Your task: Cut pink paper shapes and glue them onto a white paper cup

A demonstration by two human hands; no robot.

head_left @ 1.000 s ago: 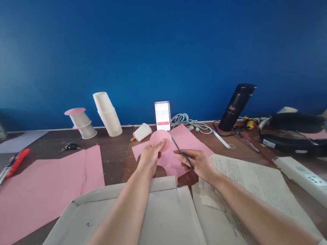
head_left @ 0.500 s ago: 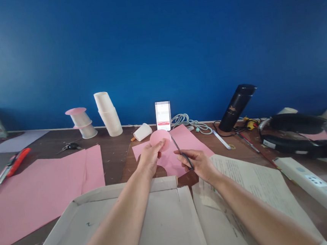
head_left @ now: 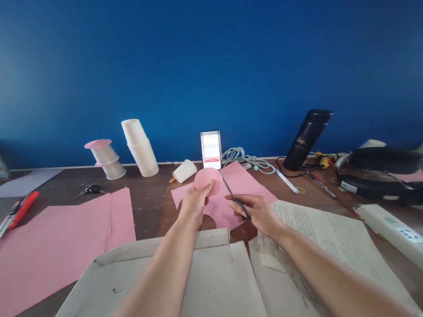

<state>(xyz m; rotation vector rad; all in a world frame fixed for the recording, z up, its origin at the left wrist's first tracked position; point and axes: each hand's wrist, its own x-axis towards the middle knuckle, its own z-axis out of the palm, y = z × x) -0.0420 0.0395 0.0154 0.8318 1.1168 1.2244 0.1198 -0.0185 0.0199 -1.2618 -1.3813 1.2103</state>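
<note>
Between thumb and fingers, my left hand (head_left: 196,202) pinches a pink paper circle (head_left: 206,179), held above a cut sheet of pink paper (head_left: 245,182) on the table. My right hand (head_left: 253,211) is closed around the dark handles of a pair of scissors (head_left: 233,193). Their blades point up and away, with the tip at the right edge of the circle. Whether the blades are apart is too small to tell. Just behind the circle a lit phone (head_left: 211,150) stands upright against the blue wall.
White paper cups (head_left: 142,152) stand stacked at the back; one cup (head_left: 185,171) lies tipped. Left are pink sheets (head_left: 56,241) and a red utility knife (head_left: 15,220). A black flask (head_left: 302,143), power strip (head_left: 407,240) and printed paper (head_left: 329,237) are right. A cardboard lid (head_left: 215,286) lies in front.
Almost nothing differs. The paper circle and the scissors have shifted very slightly; both hands keep their grip.
</note>
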